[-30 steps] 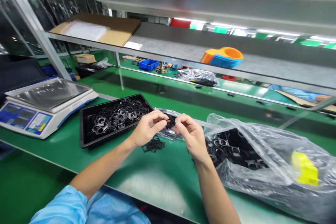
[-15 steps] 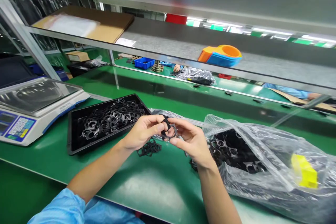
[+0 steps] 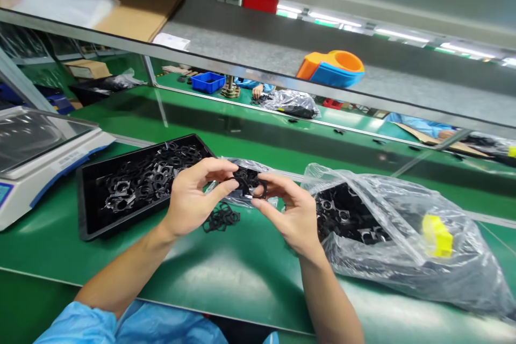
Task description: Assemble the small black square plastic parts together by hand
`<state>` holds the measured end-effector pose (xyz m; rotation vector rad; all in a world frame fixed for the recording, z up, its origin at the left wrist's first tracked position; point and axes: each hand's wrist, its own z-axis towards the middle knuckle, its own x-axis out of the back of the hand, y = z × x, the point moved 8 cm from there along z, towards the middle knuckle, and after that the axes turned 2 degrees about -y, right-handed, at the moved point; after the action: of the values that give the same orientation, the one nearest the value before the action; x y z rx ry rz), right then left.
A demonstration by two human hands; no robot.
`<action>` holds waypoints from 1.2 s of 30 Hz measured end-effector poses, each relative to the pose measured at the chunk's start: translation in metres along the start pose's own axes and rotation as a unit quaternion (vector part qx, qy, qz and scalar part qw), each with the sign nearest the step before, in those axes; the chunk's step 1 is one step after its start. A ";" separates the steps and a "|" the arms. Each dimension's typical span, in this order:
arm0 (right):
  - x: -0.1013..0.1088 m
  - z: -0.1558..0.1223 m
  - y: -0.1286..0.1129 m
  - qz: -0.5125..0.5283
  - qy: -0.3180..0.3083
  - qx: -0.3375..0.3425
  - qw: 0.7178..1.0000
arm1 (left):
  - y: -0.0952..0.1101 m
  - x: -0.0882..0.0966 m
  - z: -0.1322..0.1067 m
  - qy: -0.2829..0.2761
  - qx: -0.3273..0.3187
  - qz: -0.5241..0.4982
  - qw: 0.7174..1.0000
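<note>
My left hand [image 3: 193, 193] and my right hand [image 3: 290, 209] meet over the green bench and pinch one small black plastic part [image 3: 248, 181] between their fingertips. Just under my left hand lies a small heap of black rings [image 3: 221, 218]. To the left, a black tray [image 3: 86, 223] holds several more black parts. On the right, a large clear plastic bag [image 3: 403, 236] is full of the same parts, with a yellow item [image 3: 437, 235] inside it. A smaller clear bag [image 3: 229, 164] lies behind my hands.
A white weighing scale [image 3: 36, 150] stands at the left edge. Above, a grey shelf carries an orange and blue tape dispenser [image 3: 332, 68] and flat cardboard [image 3: 133, 8]. On the far bench lie a blue bin [image 3: 207, 81], another bag, and other people's sleeves.
The view has swung right and down, so everything slid left. My fingers have turned the black part between them; both hands sit slightly lower.
</note>
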<state>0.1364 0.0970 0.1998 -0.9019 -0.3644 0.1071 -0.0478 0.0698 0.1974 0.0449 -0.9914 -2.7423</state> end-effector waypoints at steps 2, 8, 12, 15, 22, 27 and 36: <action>-0.002 0.000 -0.002 -0.017 -0.006 0.008 1.000 | 0.009 -0.005 -0.001 -0.026 -0.040 0.022 0.999; -0.004 0.000 -0.003 -0.063 -0.022 0.025 0.997 | 0.022 -0.016 -0.001 -0.045 -0.121 0.126 0.984; -0.003 -0.002 -0.008 -0.104 -0.013 0.056 0.993 | 0.023 -0.018 -0.002 -0.041 -0.136 0.150 0.979; -0.004 -0.003 -0.010 -0.123 -0.015 0.065 0.990 | 0.024 -0.019 -0.002 -0.041 -0.138 0.150 0.978; -0.006 -0.004 -0.012 -0.145 -0.023 0.082 0.986 | 0.023 -0.021 -0.002 -0.056 -0.115 0.148 0.981; -0.007 -0.005 -0.012 -0.161 -0.032 0.096 0.982 | 0.021 -0.022 -0.002 -0.066 -0.094 0.142 0.983; -0.011 -0.006 -0.014 -0.168 -0.034 0.119 0.978 | 0.021 -0.022 -0.003 -0.057 -0.098 0.157 0.981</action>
<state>0.1278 0.0811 0.2050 -0.5909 -0.5510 -0.1278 -0.0219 0.0573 0.2075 -0.2789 -0.6806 -2.5546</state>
